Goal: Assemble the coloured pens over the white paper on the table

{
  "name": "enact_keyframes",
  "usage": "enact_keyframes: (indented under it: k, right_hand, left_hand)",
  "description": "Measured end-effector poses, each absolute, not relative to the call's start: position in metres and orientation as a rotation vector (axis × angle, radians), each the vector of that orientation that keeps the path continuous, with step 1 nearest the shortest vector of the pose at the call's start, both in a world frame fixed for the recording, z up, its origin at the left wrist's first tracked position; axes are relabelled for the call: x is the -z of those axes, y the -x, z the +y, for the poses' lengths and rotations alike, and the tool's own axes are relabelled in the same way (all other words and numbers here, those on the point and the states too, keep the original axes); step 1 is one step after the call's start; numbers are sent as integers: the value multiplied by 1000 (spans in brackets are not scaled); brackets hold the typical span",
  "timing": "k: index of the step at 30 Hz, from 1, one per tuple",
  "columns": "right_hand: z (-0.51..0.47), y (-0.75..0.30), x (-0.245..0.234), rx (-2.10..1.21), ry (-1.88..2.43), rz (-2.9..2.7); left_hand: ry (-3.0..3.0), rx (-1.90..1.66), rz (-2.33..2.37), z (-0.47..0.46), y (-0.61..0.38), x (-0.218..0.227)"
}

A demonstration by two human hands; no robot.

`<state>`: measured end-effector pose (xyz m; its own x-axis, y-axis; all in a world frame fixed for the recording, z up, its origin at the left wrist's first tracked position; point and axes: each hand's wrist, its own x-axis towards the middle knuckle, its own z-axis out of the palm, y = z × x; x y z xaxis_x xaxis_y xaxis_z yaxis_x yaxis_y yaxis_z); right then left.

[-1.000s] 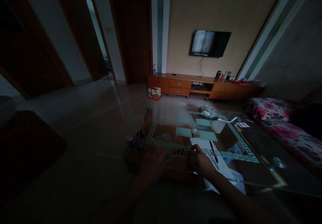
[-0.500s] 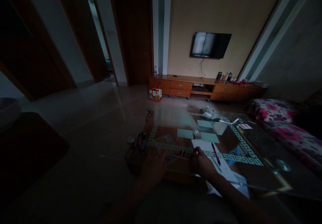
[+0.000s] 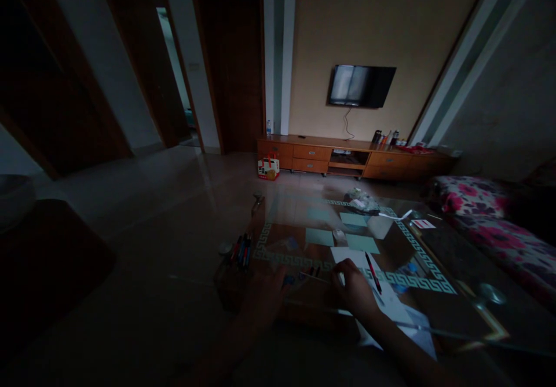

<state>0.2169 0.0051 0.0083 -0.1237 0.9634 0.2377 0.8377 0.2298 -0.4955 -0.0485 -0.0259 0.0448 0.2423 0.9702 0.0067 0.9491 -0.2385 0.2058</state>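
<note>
Low over the near edge of the glass table, my left hand [image 3: 266, 294] is closed on a clear plastic packet [image 3: 297, 278] with blue marks; dim light blurs its outline. My right hand [image 3: 355, 288] is curled, thumb and fingers together, above white paper [image 3: 347, 255]. A thin pale strip runs from the packet towards its fingers, and what they grip is hidden. Two small dark red-and-black tips show beside the packet. A red and black pen [image 3: 373, 274] lies on the paper right of my right hand. Several pens [image 3: 241, 252] lie bunched left of my left hand.
Another clear wrapper [image 3: 286, 242] and a pale computer mouse [image 3: 339, 237] lie on the glass table [image 3: 278, 219]. A crumpled plastic bag [image 3: 362, 200] sits at its far side. A flowered sofa [image 3: 473, 199] stands right; a gift box [image 3: 268, 168] is on the floor.
The view has tilted slightly up. My right hand has shifted a little to the right, and the pale strip between the hands shows longer. My left hand stays closed at the packet.
</note>
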Motion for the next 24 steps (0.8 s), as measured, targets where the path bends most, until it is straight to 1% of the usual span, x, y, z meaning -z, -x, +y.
enact_keyframes:
  k: [3,5,7,10,13,17,24]
  right_hand:
    - [-2,-207,-18,-470,1478,-1799]
    - [-8,-197,-19,-691,1410,-1651]
    - [-15,-185,-15,-1076,1343,-1465]
    - [-25,-166,-5,-1648,1178,-927]
    - [-35,-151,2,-1993,980,-519]
    - [-40,-144,7,-2163,773,-285]
    - [-40,-142,12,-2239,728,-153]
  left_hand:
    - [-2407,-312,1759,-27,49,-43]
    - [-2480,-423,1675,-27,49,-39]
    - [-2557,-518,1578,-27,48,-34]
    - [-2661,-599,1439,-26,46,-28]
    - [-2755,-643,1334,-27,44,-25]
    - [-2852,-751,1200,-26,44,-22]
    - [-2975,-1048,1017,-22,43,-21]
